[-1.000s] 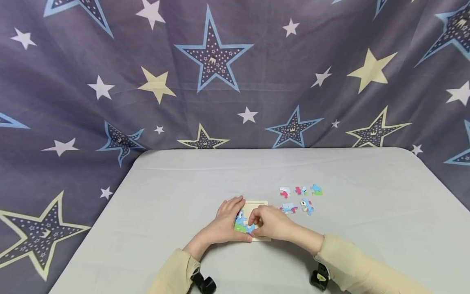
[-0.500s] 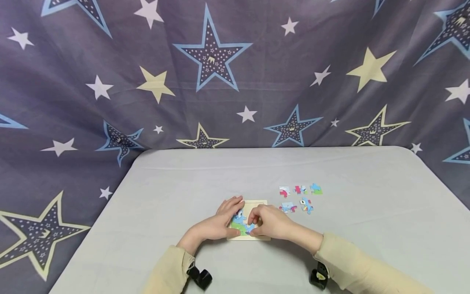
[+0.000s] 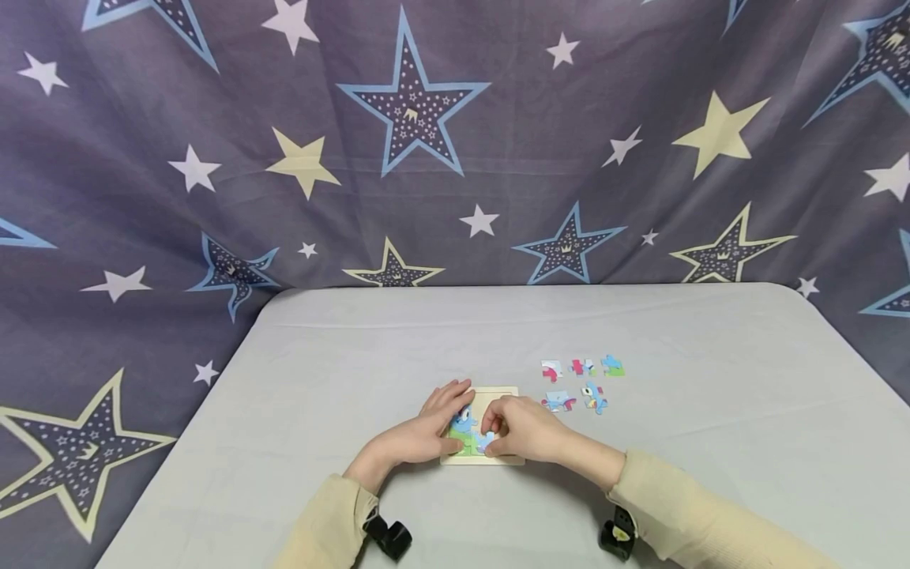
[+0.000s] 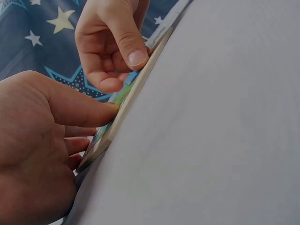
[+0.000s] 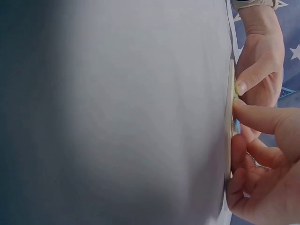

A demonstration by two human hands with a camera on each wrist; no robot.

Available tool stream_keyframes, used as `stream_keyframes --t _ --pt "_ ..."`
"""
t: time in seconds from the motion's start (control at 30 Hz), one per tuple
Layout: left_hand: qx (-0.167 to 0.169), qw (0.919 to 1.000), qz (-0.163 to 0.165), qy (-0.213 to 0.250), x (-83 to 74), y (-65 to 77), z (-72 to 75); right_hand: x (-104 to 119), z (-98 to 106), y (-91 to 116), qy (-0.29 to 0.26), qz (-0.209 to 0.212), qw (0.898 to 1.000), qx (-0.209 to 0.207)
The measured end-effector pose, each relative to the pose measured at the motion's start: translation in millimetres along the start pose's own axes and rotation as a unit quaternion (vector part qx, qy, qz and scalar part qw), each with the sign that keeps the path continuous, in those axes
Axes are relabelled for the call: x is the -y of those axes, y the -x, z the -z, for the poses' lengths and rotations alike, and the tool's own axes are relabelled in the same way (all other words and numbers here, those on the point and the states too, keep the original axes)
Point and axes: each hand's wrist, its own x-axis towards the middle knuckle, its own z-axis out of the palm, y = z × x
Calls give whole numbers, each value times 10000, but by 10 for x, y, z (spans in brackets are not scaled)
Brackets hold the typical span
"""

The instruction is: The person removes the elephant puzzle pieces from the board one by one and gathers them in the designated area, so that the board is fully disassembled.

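A pale wooden puzzle tray [image 3: 501, 390] lies flat on the table, with several joined pieces [image 3: 462, 423] in blue and green at its left side. My left hand [image 3: 415, 435] rests along the tray's left side, fingers extended; its thumb [image 4: 91, 110] presses on a green piece near the lower edge. Over the tray's right half, my right hand [image 3: 529, 431] pinches a blue jigsaw piece [image 3: 484, 439] between thumb and index finger, down at the lower part of the tray. Its fingers hide part of that piece and the tray's right side.
Several loose pieces lie right of the tray, among them a blue-and-green piece [image 3: 613, 366], a pink-and-white piece [image 3: 550, 371] and a blue piece [image 3: 594, 398]. A star-patterned curtain [image 3: 455, 197] hangs behind the pale table [image 3: 355, 348].
My left thumb has shifted left from the tray's lower edge onto the green piece, uncovering the tray's lower left corner. The right hand stays nearly in place, still pinching the jigsaw piece.
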Motion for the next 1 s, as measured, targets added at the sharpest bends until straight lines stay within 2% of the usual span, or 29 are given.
stream_keyframes --t 0.23,0.57,0.77,1.0 --pt "-30 10000 69 36 -12 6 2 -22 -1 -12 -91 -38 9999 -21" --pt "-145 9998 97 75 7 -9 -12 -65 28 -6 -506 -13 9987 -15" --pt "-211 9994 246 82 -5 -12 -17 -96 53 25 -567 34 9984 -28" --pt "-183 9990 329 -233 3 6 13 -137 92 51 -607 -43 9981 -113"
